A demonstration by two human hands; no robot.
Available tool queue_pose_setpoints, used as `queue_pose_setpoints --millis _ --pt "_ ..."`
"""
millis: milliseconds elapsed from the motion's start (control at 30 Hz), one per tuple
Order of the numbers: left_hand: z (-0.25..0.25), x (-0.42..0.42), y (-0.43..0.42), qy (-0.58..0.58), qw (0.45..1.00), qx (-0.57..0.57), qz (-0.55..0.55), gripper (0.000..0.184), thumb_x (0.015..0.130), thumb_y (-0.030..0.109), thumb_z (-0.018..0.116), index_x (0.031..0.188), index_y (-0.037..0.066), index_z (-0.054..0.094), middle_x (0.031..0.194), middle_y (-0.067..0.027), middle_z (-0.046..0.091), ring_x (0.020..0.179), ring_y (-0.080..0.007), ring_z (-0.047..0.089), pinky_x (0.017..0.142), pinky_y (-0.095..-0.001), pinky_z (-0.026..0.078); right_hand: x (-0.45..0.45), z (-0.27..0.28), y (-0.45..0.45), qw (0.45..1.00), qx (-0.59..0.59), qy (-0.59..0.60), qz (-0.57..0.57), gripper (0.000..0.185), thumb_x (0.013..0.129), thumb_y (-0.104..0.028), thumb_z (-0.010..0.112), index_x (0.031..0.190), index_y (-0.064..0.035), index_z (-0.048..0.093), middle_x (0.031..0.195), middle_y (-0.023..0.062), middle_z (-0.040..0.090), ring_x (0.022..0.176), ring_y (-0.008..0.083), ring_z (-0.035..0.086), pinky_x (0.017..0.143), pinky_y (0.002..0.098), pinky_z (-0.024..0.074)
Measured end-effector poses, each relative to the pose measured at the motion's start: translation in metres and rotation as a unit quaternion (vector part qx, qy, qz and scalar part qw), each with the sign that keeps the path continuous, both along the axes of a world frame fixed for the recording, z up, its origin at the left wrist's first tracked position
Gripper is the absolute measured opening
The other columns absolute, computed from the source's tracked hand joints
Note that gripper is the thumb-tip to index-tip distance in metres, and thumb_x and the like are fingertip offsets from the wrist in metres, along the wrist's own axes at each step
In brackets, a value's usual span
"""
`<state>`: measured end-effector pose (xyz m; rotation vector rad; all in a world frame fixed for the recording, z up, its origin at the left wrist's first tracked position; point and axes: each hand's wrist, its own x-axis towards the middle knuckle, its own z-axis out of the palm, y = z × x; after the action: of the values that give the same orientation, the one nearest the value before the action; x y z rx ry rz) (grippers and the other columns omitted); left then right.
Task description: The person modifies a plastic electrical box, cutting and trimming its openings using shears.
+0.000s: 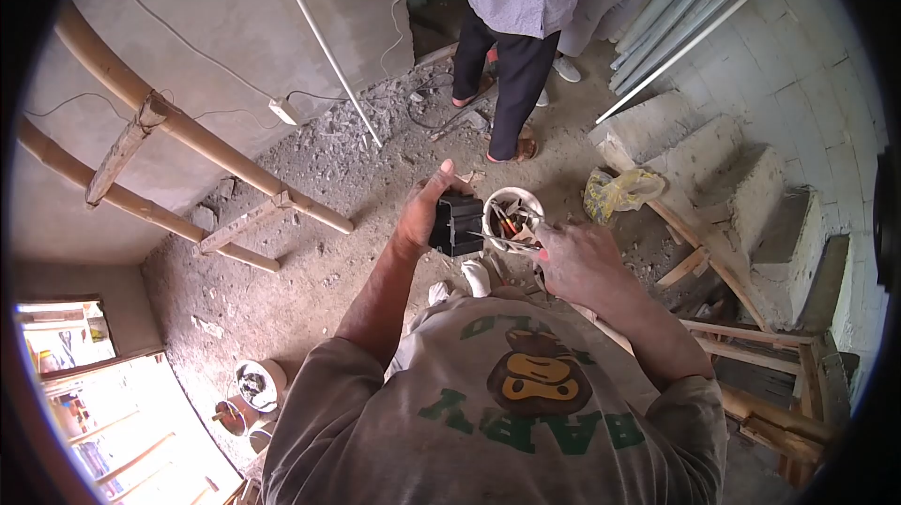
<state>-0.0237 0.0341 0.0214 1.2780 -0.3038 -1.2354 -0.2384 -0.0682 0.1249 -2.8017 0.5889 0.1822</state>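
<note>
A black plastic box [457, 226] with an open side is held in my left hand [427, 209], whose thumb points up past its top edge. My right hand [582, 261] is closed around a screwdriver [511, 243], with a bit of red at the grip; its thin shaft reaches left to the box's side. Beneath the hands, a white bucket [538, 207] holds several tools with red and yellow handles. The tip of the shaft is too small to make out clearly against the box.
A bamboo ladder [221, 162] leans at the left. Two people [514, 26] stand ahead near metal studs [671, 22]. Concrete steps [718, 162], a yellow plastic bag [619, 191] and wooden framing [751, 345] are at the right. Buckets [272, 378] stand at the lower left; rubble litters the floor.
</note>
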Motion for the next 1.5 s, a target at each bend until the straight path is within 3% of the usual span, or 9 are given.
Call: queue_pose_setpoints --millis 133,267,467,600,800,1000,1167,1367,1500 --pt "0.007 0.002 0.000 -0.077 0.996 0.045 -0.013 0.062 0.094 0.060 0.049 0.087 0.001 0.067 0.074 -0.0065 0.063 0.061 -0.0136 0.058 0.060 -0.0273 0.048 0.004 0.003 0.003 0.999 0.014 0.029 -0.016 0.018 0.085 -0.020 0.064 0.089 -0.0030 0.065 0.076 0.0172 0.068 0.076 0.0321 0.068 0.070 0.0441 0.0524" --pt "0.016 0.005 -0.003 -0.346 0.934 0.075 -0.052 0.062 0.090 0.056 0.055 0.078 -0.002 0.071 0.069 -0.0131 0.067 0.067 -0.0177 0.063 0.068 -0.0350 0.049 -0.007 -0.008 -0.007 0.998 0.015 0.068 -0.009 0.024 0.083 -0.022 0.064 0.095 -0.0013 0.064 0.080 0.0179 0.068 0.077 0.0327 0.068 0.069 0.0452 0.0530" --pt "-0.002 0.008 -0.009 -0.245 0.968 0.034 0.045 0.069 0.094 0.057 0.048 0.081 -0.006 0.071 0.073 -0.0131 0.069 0.063 -0.0198 0.062 0.065 -0.0324 0.049 -0.006 -0.036 -0.010 0.999 0.015 -0.044 -0.026 0.031 0.084 -0.030 0.064 0.086 0.0002 0.065 0.077 0.0195 0.068 0.076 0.0342 0.069 0.069 0.0450 0.0528" --pt "-0.032 0.017 -0.008 -0.094 0.989 0.014 0.111 0.068 0.094 0.061 0.049 0.087 -0.004 0.070 0.074 -0.0107 0.068 0.063 -0.0185 0.063 0.061 -0.0294 0.051 -0.006 -0.039 -0.007 0.969 0.173 -0.055 -0.166 0.046 0.091 -0.043 0.058 0.093 0.0027 0.063 0.080 0.0194 0.068 0.079 0.0367 0.068 0.071 0.0449 0.0520" --pt "-0.019 -0.007 -0.010 0.085 0.992 -0.026 0.087 0.066 0.092 0.066 0.045 0.097 0.002 0.062 0.081 -0.0120 0.068 0.066 -0.0218 0.067 0.062 -0.0349 0.058 0.011 -0.055 0.021 0.899 0.235 -0.287 -0.233 0.037 0.089 -0.036 0.065 0.101 -0.0021 0.056 0.081 0.0171 0.062 0.076 0.0349 0.063 0.068 0.0430 0.0487" --pt "-0.009 -0.031 -0.015 -0.059 0.996 0.011 0.072 0.069 0.097 0.063 0.037 0.092 0.000 0.066 0.081 -0.0091 0.067 0.069 -0.0170 0.062 0.066 -0.0303 0.051 0.017 -0.056 0.029 0.899 0.198 -0.340 -0.194 0.037 0.084 -0.028 0.072 0.102 -0.0021 0.053 0.098 0.0176 0.055 0.082 0.0366 0.061 0.070 0.0444 0.0486" --pt "-0.040 -0.030 -0.012 -0.215 0.973 -0.027 0.075 0.061 0.100 0.054 0.042 0.090 -0.002 0.065 0.077 -0.0063 0.062 0.073 -0.0152 0.054 0.068 -0.0312 0.045 0.013 -0.074 0.033 0.903 0.176 -0.331 -0.211 0.036 0.082 -0.025 0.072 0.103 -0.0016 0.055 0.093 0.0172 0.058 0.082 0.0378 0.062 0.071 0.0449 0.0500" --pt "-0.005 -0.045 -0.010 -0.361 0.929 -0.054 0.063 0.052 0.101 0.046 0.046 0.089 -0.002 0.062 0.073 -0.0045 0.057 0.070 -0.0131 0.050 0.064 -0.0304 0.042 0.009 -0.087 0.025 0.885 0.250 -0.293 -0.262 0.035 0.081 -0.029 0.071 0.096 0.0002 0.060 0.084 0.0165 0.064 0.078 0.0378 0.065 0.071 0.0441 0.0504" --pt "-0.004 -0.049 -0.010 -0.349 0.934 -0.044 0.058 0.047 0.101 0.043 0.048 0.088 -0.001 0.062 0.071 -0.0025 0.054 0.067 -0.0121 0.047 0.060 -0.0306 0.041 0.003 -0.084 0.020 0.871 0.299 -0.279 -0.272 0.035 0.081 -0.031 0.070 0.098 -0.0008 0.061 0.084 0.0172 0.064 0.077 0.0364 0.064 0.070 0.0425 0.0499"
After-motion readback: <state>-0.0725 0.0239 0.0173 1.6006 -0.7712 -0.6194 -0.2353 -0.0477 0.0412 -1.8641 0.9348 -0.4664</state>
